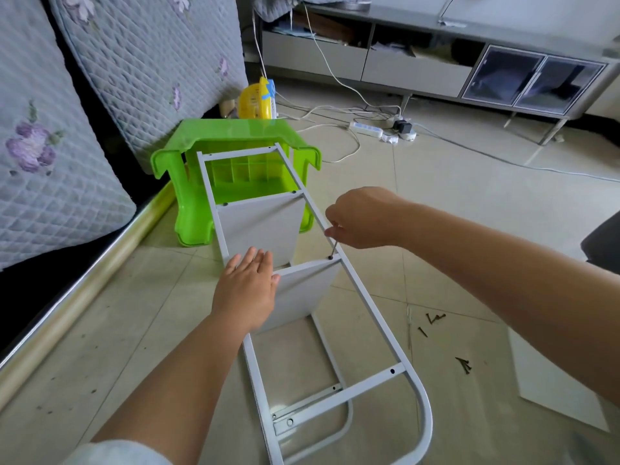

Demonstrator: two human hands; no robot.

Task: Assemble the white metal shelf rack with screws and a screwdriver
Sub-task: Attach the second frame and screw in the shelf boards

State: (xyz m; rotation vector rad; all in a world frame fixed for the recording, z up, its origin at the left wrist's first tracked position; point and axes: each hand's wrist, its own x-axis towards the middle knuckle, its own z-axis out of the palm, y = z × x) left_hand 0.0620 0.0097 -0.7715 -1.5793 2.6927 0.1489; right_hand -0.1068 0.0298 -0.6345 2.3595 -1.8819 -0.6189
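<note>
As the head view showed it, the white rack frame point(365, 297) lay on the tiled floor, its far end propped on a green stool point(188, 152). The right hand point(362, 218) gripped a screwdriver point(333, 248), tip standing on a screw point(330, 258) where the second shelf panel point(302, 293) met the right rail. The left hand point(246, 286) lay flat, fingers straight, steadying the left rail. Driving that screw seemed underway; next would likely call for a spare screw point(464, 364) from those scattered at the right.
</note>
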